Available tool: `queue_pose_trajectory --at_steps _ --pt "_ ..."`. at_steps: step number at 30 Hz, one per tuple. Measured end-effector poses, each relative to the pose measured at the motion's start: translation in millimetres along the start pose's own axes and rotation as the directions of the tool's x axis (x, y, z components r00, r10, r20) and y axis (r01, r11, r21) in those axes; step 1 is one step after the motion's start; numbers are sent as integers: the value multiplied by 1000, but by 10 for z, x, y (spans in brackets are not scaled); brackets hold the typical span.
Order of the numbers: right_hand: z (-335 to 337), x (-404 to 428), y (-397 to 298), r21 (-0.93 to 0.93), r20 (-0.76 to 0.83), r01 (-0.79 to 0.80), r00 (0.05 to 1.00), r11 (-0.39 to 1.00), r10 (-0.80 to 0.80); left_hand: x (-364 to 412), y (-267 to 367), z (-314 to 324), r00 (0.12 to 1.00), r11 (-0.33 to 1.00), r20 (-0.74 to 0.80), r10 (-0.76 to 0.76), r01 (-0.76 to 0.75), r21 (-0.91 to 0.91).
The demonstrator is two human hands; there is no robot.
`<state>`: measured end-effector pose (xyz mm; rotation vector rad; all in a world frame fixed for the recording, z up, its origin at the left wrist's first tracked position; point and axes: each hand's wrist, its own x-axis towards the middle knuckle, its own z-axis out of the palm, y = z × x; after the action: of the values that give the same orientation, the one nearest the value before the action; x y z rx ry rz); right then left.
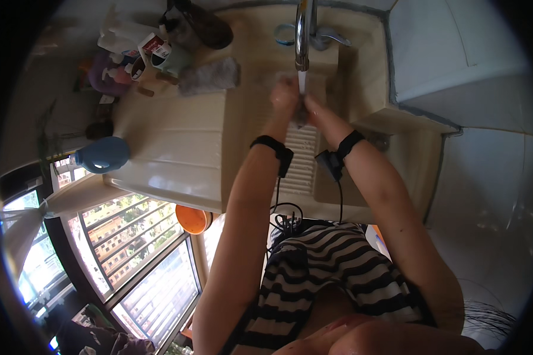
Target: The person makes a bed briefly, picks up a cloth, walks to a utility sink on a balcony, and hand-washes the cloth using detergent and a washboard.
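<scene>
Water runs from the chrome faucet (302,49) onto a small wet greyish cloth-like item (299,116) between my hands. My left hand (285,95) is at the left of the stream and my right hand (313,106) at its right, both touching the item. The fingers are blurred by water. Beneath them lies the ribbed washboard (301,155) of a beige laundry sink (237,146). Each wrist wears a black strap with a small device and a cable.
A grey fluffy cloth (209,76) lies left of the washboard, near bottles and a white cup (142,71). A blue jug (102,154) stands on the left ledge, an orange basin (193,218) below. A blue-rimmed ring (284,34) sits beside the faucet. Tiled wall borders the right.
</scene>
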<state>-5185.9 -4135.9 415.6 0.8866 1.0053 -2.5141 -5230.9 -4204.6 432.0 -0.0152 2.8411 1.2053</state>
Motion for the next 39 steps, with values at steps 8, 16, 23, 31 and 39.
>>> queue_pose_trajectory --at_steps 8,16,23,31,39 --pt "-454 -300 -309 -274 64 220 976 936 -210 25 13 -322 999 977 -28 26 -32 -212" --pt "-216 -628 -390 211 78 94 991 973 -113 -648 707 -290 961 926 237 144 -47 -375" --pt "-305 -241 -184 347 165 -10 985 938 -51 -213 -176 -8 997 729 32 -74 76 -681" --pt "-419 -362 -139 272 0 -151 988 950 157 -116 178 10 973 847 228 -42 156 -508" --pt "-397 -336 -427 322 243 -18 968 946 -64 -525 471 48 692 699 -102 715 -709 94"
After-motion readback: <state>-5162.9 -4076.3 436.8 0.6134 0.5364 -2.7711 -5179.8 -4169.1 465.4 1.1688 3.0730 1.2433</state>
